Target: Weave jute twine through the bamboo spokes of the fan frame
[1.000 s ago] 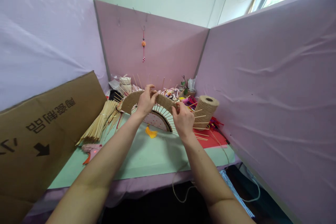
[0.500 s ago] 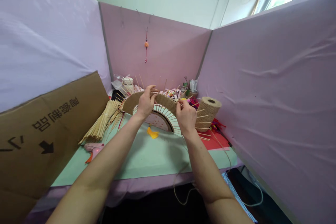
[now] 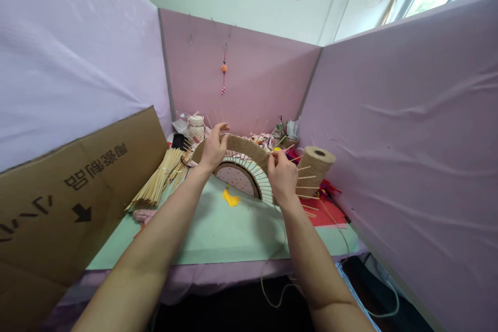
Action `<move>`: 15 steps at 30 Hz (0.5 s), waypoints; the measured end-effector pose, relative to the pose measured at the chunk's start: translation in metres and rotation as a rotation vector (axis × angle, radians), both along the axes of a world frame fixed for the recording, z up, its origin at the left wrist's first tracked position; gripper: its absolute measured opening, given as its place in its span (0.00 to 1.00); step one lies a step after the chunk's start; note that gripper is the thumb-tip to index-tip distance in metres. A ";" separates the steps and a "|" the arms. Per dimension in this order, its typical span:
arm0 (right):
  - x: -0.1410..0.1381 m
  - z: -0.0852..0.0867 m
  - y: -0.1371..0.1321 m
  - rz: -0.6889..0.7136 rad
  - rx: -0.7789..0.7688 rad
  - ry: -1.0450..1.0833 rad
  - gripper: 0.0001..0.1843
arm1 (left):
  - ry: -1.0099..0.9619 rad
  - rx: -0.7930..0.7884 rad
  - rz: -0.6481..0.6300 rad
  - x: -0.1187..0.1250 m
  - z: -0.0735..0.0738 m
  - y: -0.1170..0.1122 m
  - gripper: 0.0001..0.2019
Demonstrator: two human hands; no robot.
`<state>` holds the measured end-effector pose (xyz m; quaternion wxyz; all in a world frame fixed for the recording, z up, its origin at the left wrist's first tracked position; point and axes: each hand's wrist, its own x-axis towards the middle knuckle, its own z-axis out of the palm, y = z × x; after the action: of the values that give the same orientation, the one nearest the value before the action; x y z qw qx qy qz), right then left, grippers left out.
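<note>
A half-round fan (image 3: pixel 249 151) of thin wooden sticks, with a wide band of brown twine woven through them, stands on the table. Its inner half-disc (image 3: pixel 235 177) is pink with small dots, and a yellow tassel (image 3: pixel 231 197) lies below. My left hand (image 3: pixel 215 148) grips the upper left of the band, thumb in front and fingers over the top. At the band's right end, my right hand (image 3: pixel 282 174) pinches the twine among the sticks; its fingertips are partly hidden. Loose twine (image 3: pixel 263 275) hangs below my right forearm in a loop past the table edge.
A large twine spool (image 3: pixel 316 166) stands right of the fan, on red sheets (image 3: pixel 330 212). Left are a bundle of sticks (image 3: pixel 157 179), a pink glue gun (image 3: pixel 143 216) partly behind my forearm, and a leaning cardboard sheet (image 3: pixel 116 181). Pink-lilac partitions (image 3: pixel 389 140) enclose the table.
The view has swung slightly, so the scene sits farther right. My left hand has slid a little leftward along the band. My right hand stays at the band's right end.
</note>
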<state>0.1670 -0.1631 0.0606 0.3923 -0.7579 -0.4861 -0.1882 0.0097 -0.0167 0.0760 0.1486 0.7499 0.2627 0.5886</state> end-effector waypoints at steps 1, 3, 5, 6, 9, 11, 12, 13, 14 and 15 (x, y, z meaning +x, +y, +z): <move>0.000 0.000 0.000 -0.002 -0.002 -0.002 0.15 | 0.009 0.014 -0.018 0.000 0.001 0.000 0.17; 0.001 0.000 0.001 -0.007 -0.009 -0.009 0.14 | 0.028 0.026 -0.048 0.002 0.003 0.001 0.18; 0.001 0.000 0.001 -0.006 -0.014 -0.018 0.14 | 0.089 0.005 -0.074 0.004 0.006 0.003 0.21; 0.001 0.000 0.001 -0.004 -0.015 -0.025 0.14 | 0.137 -0.015 -0.086 0.005 0.008 0.004 0.22; 0.002 0.002 0.000 0.001 -0.016 -0.053 0.15 | 0.289 -0.074 -0.086 0.007 0.014 0.008 0.23; 0.003 0.004 -0.002 -0.002 -0.013 -0.073 0.16 | 0.343 -0.100 -0.071 0.006 0.018 0.010 0.22; 0.003 0.005 -0.003 -0.006 -0.007 -0.078 0.16 | 0.350 -0.108 -0.071 0.005 0.019 0.010 0.22; 0.004 0.006 -0.004 -0.011 0.002 -0.079 0.16 | 0.348 -0.116 -0.080 0.004 0.020 0.010 0.22; 0.004 0.007 -0.005 -0.018 0.011 -0.078 0.15 | 0.337 -0.126 -0.100 0.002 0.021 0.011 0.21; 0.005 0.008 -0.005 -0.027 0.018 -0.076 0.15 | 0.322 -0.138 -0.128 0.002 0.021 0.011 0.21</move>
<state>0.1716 -0.1683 0.0685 0.3778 -0.7531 -0.4887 -0.2265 0.0112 -0.0059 0.0970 0.1930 0.8377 0.2744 0.4310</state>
